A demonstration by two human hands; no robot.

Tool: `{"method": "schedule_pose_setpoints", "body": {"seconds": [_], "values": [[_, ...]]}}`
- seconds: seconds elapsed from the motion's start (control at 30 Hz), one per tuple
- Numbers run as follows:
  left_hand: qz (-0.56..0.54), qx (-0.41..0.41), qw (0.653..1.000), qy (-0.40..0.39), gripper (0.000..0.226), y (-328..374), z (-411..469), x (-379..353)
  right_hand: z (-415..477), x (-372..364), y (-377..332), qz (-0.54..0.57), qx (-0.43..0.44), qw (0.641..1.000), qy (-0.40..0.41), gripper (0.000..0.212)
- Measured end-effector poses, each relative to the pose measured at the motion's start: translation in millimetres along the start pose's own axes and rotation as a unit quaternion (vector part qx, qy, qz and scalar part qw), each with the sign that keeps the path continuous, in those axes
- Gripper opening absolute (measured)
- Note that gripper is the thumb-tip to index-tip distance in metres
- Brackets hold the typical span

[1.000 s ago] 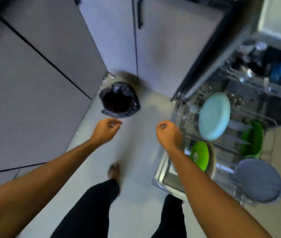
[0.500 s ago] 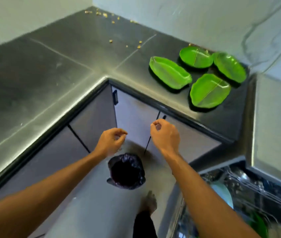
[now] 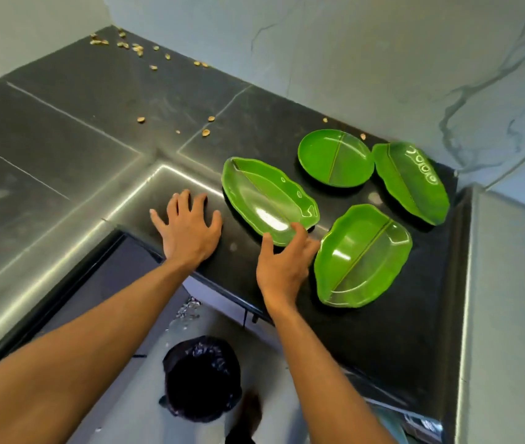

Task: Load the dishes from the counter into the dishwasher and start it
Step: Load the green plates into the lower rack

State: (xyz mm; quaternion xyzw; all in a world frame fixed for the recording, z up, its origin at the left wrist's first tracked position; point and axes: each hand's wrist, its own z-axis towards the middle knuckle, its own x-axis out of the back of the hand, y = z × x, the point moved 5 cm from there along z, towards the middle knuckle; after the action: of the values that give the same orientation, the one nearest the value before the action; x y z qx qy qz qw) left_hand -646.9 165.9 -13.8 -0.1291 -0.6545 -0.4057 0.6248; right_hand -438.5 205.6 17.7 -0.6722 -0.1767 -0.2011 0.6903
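While the right hand [image 3: 282, 267] spreads open, its fingertips hide the near tip of a glossy green leaf-shaped plate [image 3: 267, 200]; the left hand [image 3: 187, 232] lies open, flat on the dark stone tabletop [image 3: 101, 100].

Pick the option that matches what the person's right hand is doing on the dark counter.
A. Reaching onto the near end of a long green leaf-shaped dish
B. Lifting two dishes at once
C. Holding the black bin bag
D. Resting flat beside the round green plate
A: the right hand has open fingers at the near end of the long green leaf-shaped dish, which lies on the dark counter, not lifted.
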Motion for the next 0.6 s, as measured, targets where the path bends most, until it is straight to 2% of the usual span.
{"method": "schedule_pose_setpoints", "body": {"seconds": [0.1,0.17,0.23,0.33,0.43,0.53,0.6], "values": [[0.009,0.006,1.0,-0.006,0.052,-1,0,1,7,-8,2,0.007,-0.023,1.0,0.011,0.044],[0.012,0.01,1.0,-0.006,0.054,-2,0,2,11,-13,1,-0.003,-0.029,1.0,-0.009,0.037],[0.017,0.014,1.0,0.0,0.055,-2,2,2,18,-17,-8,-0.031,0.001,0.999,-0.035,0.027],[0.02,0.019,1.0,-0.004,0.056,-3,2,2,42,-18,-29,-0.097,0.072,0.992,-0.018,0.012],[0.019,0.018,1.0,-0.004,0.056,-2,2,3,88,-31,-46,-0.149,0.136,0.979,-0.021,0.024],[0.02,0.02,1.0,-0.004,0.057,-2,1,5,130,-56,-52,-0.285,0.157,0.942,-0.086,0.045],[0.023,0.022,1.0,-0.003,0.057,-2,2,5,146,-68,-55,-0.334,0.156,0.922,-0.119,0.048]]}}
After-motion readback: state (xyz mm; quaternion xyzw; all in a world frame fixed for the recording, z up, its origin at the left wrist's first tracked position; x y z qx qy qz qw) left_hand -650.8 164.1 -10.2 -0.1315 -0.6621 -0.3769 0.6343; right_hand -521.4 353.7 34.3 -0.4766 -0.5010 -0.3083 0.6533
